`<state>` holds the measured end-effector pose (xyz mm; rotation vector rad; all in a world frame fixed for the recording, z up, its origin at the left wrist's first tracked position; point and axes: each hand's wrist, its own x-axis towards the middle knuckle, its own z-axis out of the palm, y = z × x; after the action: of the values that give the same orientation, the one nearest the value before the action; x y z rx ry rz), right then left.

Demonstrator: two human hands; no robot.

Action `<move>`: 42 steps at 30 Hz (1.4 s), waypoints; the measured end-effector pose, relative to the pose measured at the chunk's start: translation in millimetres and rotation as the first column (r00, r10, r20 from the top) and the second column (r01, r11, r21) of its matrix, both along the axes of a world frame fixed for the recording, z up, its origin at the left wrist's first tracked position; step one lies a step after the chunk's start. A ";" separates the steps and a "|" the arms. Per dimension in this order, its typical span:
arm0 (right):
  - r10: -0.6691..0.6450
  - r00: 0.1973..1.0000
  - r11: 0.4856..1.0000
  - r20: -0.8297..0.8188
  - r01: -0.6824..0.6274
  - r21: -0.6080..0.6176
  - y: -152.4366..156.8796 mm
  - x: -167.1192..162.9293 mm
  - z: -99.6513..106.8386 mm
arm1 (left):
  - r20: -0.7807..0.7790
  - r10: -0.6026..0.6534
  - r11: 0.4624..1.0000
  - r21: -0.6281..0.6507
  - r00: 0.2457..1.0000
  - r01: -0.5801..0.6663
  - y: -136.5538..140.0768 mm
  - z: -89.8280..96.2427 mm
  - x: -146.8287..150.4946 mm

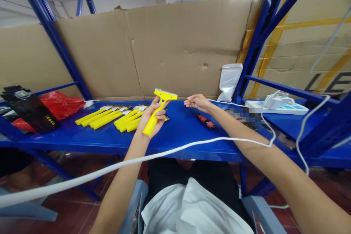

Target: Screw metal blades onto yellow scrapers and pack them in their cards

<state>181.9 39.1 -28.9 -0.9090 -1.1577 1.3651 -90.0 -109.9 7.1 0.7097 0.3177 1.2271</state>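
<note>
My left hand (157, 119) is wrapped round the handle of a yellow scraper (152, 120), whose wide head with a pale edge points up and away from me. To the right, above the blue table, my right hand (197, 102) has its fingers drawn together; whether something small sits between the fingertips I cannot make out. Just below that hand lies a red and black screwdriver (206, 121). Several more yellow scrapers (105, 120) lie side by side left of my left hand, handles towards me. Part of this group is hidden behind the left hand.
A white cable (175, 150) crosses in front of both forearms. At the right are a white power strip (285, 108) and a white pouch (230, 80). A black bottle (33, 111) and a red plastic bag (61, 104) stand left. Cardboard (189, 44) walls the back.
</note>
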 end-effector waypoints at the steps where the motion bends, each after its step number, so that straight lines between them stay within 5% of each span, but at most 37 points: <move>1: -0.016 1.000 1.000 0.017 0.016 -0.003 -1.6 0.1 1.6 | -0.003 0.002 1.000 0.002 1.000 -0.002 0.7 -0.6 -0.3; 24: -0.075 0.991 0.996 0.111 0.070 0.046 -14.4 -8.3 11.8 | -0.030 0.018 1.000 -0.011 0.999 -0.019 -1.8 1.2 1.1; 35: -0.073 0.989 0.975 0.132 0.042 0.219 -20.7 -11.3 21.7 | 0.002 0.021 0.999 -0.050 1.000 -0.020 3.6 -2.3 -1.4; 42: -0.014 0.981 0.937 0.191 -0.054 0.345 -38.5 -21.1 34.6 | 0.039 0.022 0.973 -0.232 0.999 -0.013 5.7 -3.5 4.1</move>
<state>160.9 0.7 5.7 -0.7810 -1.5053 1.0560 -85.8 -104.2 3.6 0.4800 0.4262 1.1967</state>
